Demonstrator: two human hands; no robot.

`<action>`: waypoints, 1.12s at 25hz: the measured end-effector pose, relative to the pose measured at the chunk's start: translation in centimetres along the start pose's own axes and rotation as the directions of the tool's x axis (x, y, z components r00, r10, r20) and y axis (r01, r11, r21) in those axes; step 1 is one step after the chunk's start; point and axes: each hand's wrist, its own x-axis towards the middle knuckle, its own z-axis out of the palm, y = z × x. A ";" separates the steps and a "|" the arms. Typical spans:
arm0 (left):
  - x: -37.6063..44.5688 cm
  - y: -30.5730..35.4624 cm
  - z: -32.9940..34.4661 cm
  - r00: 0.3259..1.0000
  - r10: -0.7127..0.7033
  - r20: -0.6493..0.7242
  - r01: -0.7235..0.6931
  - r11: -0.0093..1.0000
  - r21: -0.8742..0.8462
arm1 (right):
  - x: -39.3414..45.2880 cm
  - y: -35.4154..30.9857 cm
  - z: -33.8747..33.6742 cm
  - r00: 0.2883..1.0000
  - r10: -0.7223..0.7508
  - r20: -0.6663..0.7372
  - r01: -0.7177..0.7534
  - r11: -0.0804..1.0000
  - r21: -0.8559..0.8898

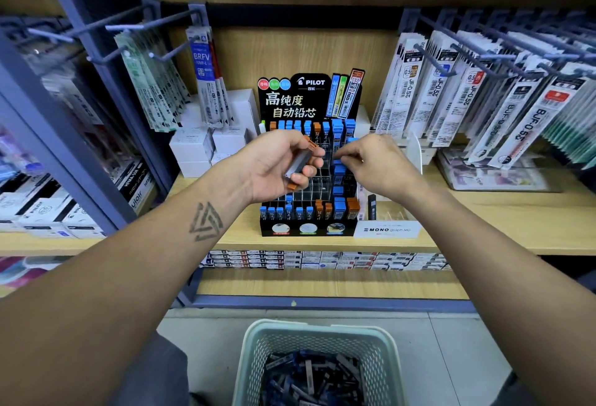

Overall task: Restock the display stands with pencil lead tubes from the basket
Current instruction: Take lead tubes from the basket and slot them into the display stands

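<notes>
Stationery shop shelf [483, 212] with black tiered display stand [309, 225]: left hand [277, 163] clamped on spare orange-capped lead tubes [298, 163] as a ready supply, right hand [371, 160] pinching a blue-capped tube [338, 160] over a slot, basket [317, 338] below on floor for refills.

Packaged pen refills [458, 89] are hung on grey metal pegs [451, 57] above a pale wooden shelf [500, 228], where small white cardboard boxes [200, 147] are stacked at the left.
</notes>
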 end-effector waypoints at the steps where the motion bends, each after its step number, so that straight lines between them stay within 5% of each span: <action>1: 0.0 0.0 0.0 1.000 0.003 0.009 -0.003 1.000 0.002 | 0.0 -0.2 -0.1 1.000 0.005 -0.015 -0.005 1.000 0.014; 4: 0.1 -0.3 0.1 0.999 0.028 0.029 -0.029 0.999 0.020 | 0.2 -1.0 -0.6 0.988 0.127 -0.086 -0.088 0.927 0.363; 7: 0.1 -0.6 0.3 0.998 0.038 0.045 -0.040 0.998 0.050 | 0.1 -1.6 -0.9 0.983 0.171 0.066 -0.162 0.635 0.756; 13: -0.1 -0.5 0.4 0.998 0.017 0.066 -0.012 0.997 -0.072 | -0.3 -0.6 -0.9 0.992 0.055 0.113 -0.125 0.433 0.893; 19: 0.0 -0.4 0.0 0.999 -0.025 -0.027 0.026 0.998 0.056 | -0.5 0.3 -3.2 0.995 0.093 0.035 -0.074 0.466 0.882; 24: -0.1 -0.2 0.0 0.997 0.009 -0.082 -0.006 0.999 0.038 | -1.1 2.7 -3.9 0.990 0.139 -0.026 -0.113 0.892 0.438; 28: -0.1 -0.2 0.3 0.995 0.055 -0.078 -0.048 0.995 0.089 | -2.2 1.8 -2.2 0.995 0.100 -0.018 -0.093 0.965 0.244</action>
